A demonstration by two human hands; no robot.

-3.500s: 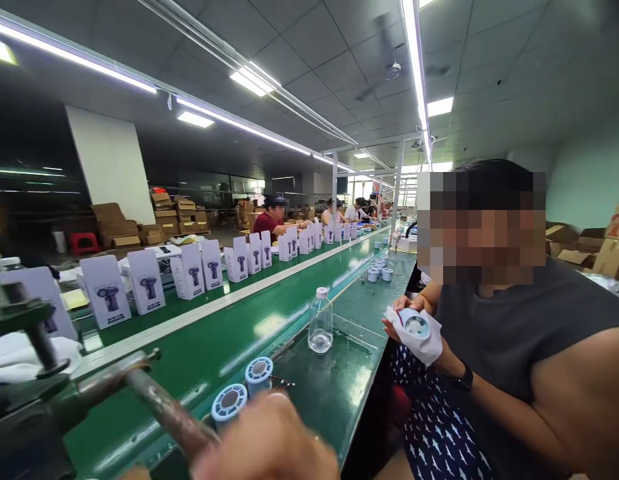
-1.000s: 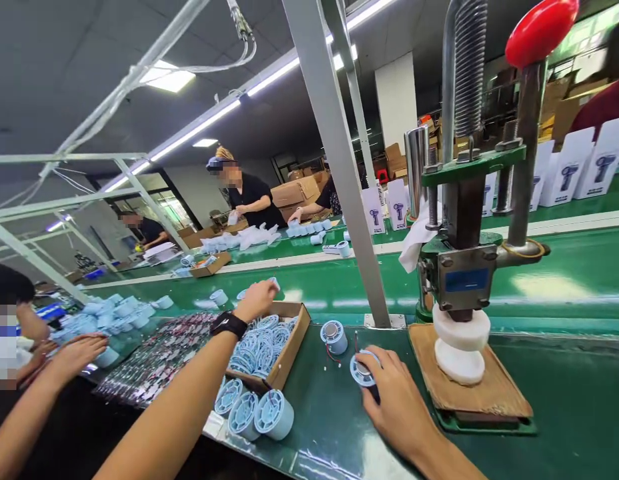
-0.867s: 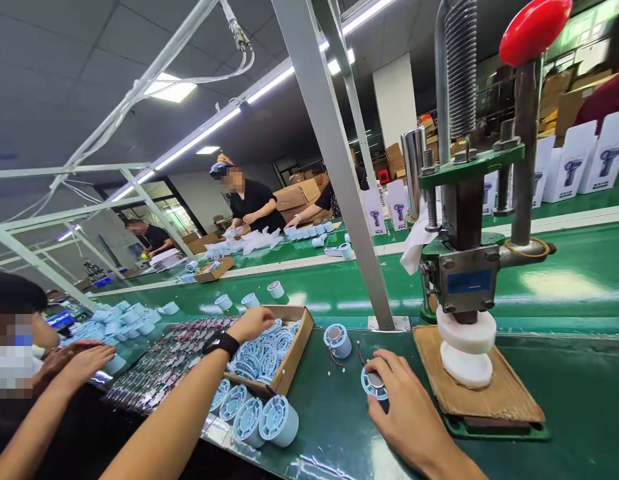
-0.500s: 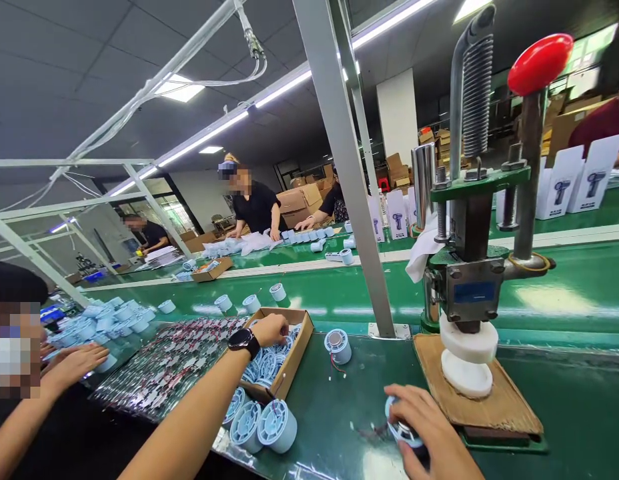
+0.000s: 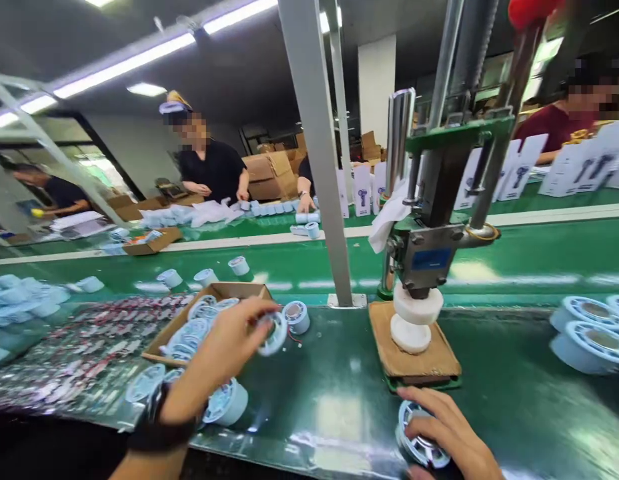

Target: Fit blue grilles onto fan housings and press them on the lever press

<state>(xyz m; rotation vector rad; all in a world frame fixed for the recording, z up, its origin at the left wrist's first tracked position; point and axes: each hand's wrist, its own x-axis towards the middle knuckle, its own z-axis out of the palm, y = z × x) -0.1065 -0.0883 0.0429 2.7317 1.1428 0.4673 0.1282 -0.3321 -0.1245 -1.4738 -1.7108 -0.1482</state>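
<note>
My left hand [image 5: 232, 337], with a dark watch at the wrist, pinches a light blue plastic ring [image 5: 274, 337] just off the edge of a cardboard box [image 5: 263, 291] holding several similar rings. At the lower right, my right hand [image 5: 454, 427] curls its fingers around a light blue round housing [image 5: 405, 421] with a metallic centre, low over the green table. Another blue housing [image 5: 296, 319] with red wires stands just beyond the ring. Near my left forearm are more blue housings [image 5: 232, 402], partly hidden by it.
A hand press [image 5: 423, 257] with white round pads stands on a cardboard-covered base [image 5: 382, 340] ahead of my right hand. Finished-looking housings [image 5: 592, 347] sit at far right. Rows of wired parts [image 5: 89, 353] lie at left. A grey post [image 5: 319, 153] rises mid-table; co-workers sit across.
My left hand has come out of the box, bringing a blue ring rightward. My right hand stays on the housing. The view has swung right, showing more housings at far right.
</note>
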